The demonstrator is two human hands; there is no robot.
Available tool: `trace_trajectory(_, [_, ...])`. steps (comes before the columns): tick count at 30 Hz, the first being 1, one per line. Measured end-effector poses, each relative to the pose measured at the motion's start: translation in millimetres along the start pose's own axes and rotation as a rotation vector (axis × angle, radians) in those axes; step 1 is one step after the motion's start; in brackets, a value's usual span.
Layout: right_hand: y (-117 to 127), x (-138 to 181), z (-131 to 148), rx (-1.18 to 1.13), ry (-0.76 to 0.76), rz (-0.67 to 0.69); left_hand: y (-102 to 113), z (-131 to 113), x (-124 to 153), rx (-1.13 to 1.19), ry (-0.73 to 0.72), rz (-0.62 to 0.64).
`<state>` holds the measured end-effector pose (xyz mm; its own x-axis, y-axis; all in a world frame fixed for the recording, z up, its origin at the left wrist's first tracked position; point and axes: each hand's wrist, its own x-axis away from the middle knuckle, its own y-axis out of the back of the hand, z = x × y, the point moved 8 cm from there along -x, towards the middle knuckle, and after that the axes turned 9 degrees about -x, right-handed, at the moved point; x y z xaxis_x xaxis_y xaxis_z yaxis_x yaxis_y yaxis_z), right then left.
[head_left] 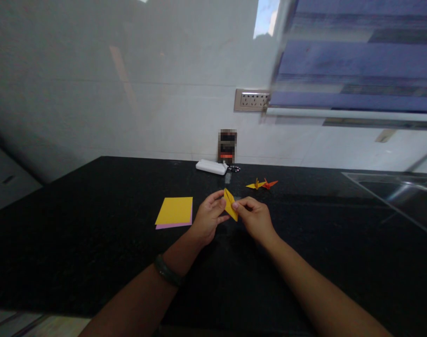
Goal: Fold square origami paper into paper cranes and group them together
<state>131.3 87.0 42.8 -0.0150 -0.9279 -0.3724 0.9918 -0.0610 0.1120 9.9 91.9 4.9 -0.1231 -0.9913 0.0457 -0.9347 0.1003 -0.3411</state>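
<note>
Between both hands, a little above the dark counter, is a folded piece of yellow origami paper (230,204), narrow and diamond-like, tilted, with a crease or slit down its middle. My left hand (209,215) grips its left edge between thumb and fingers, palm turned toward me. On its lower right side, my right hand (256,216) pinches the paper with thumb and forefinger, the other fingers curled. Left of my hands lies a stack of square paper, a yellow sheet (174,210) over a pink sheet (174,225).
Behind my right hand stand a yellow paper crane (256,184) and an orange paper crane (269,184). A white oblong device (211,167) with a beaded strap lies near the wall, before a blurred upright item (227,146). A sink (402,192) is at the right.
</note>
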Motion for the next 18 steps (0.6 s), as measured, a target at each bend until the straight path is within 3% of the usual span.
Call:
trace_trajectory(5, [-6, 2, -23, -0.275, -0.228, -0.006, -3, 1, -2, -0.142, -0.04, 0.025])
trace_trajectory(9, [-13, 3, -25, -0.278, -0.233, 0.065, 0, -5, -3, -0.221, -0.119, -0.014])
trace_trajectory(14, [-2, 3, -15, -0.145, -0.166, -0.057, 11, -15, -2, -0.398, -0.244, -0.17])
trace_trajectory(18, [-10, 3, -13, -0.142, -0.151, 0.033, 13, -18, 0, -0.533, -0.342, -0.205])
